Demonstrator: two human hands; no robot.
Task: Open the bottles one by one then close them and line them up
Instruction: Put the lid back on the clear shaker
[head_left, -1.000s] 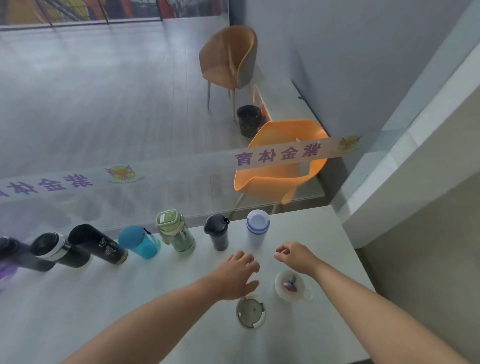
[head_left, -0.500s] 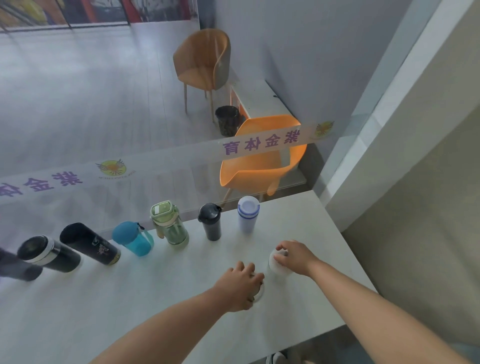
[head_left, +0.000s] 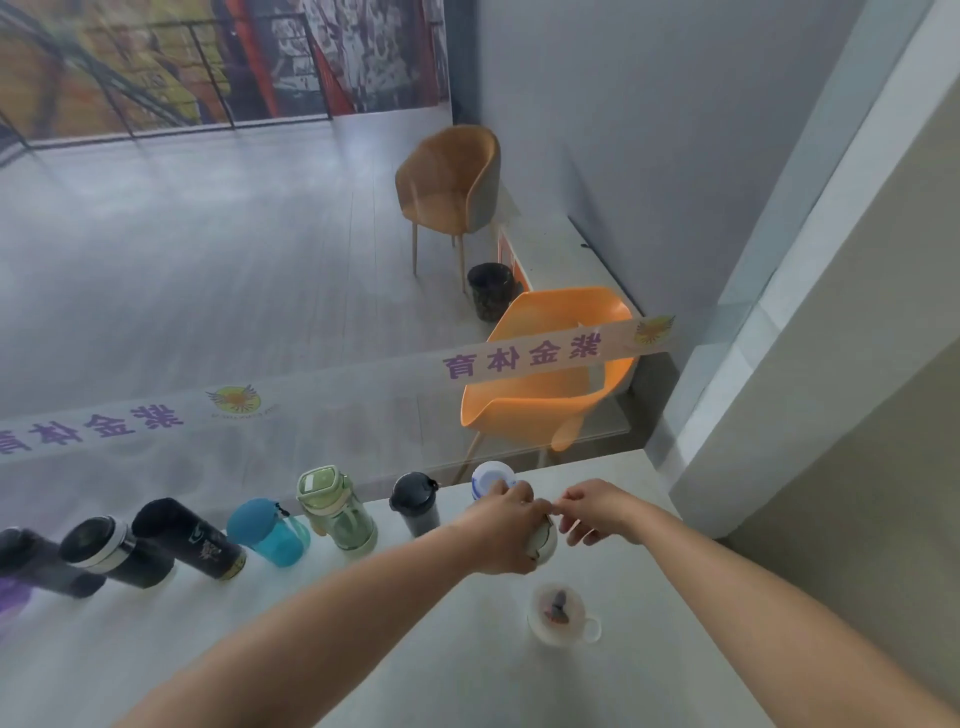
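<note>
Bottles (head_left: 267, 530) stand in a row along the far edge of the tabletop (head_left: 260, 649), a black one (head_left: 192, 540) bearing a print too blurred to read. To their right, the left hand (head_left: 506, 530) curls its fingers round a pale lid (head_left: 544, 540), just beyond the open white bottle (head_left: 556, 616); the right hand (head_left: 597, 512) bunches its fingers at the lid's rim, pinching or merely touching I cannot tell. On the glass behind, a strip (head_left: 545, 353) reads 紫金体育, mirrored.

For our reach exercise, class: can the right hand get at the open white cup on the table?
Probably yes: the right hand hovers just beyond the cup, with only bare table between them.
</note>
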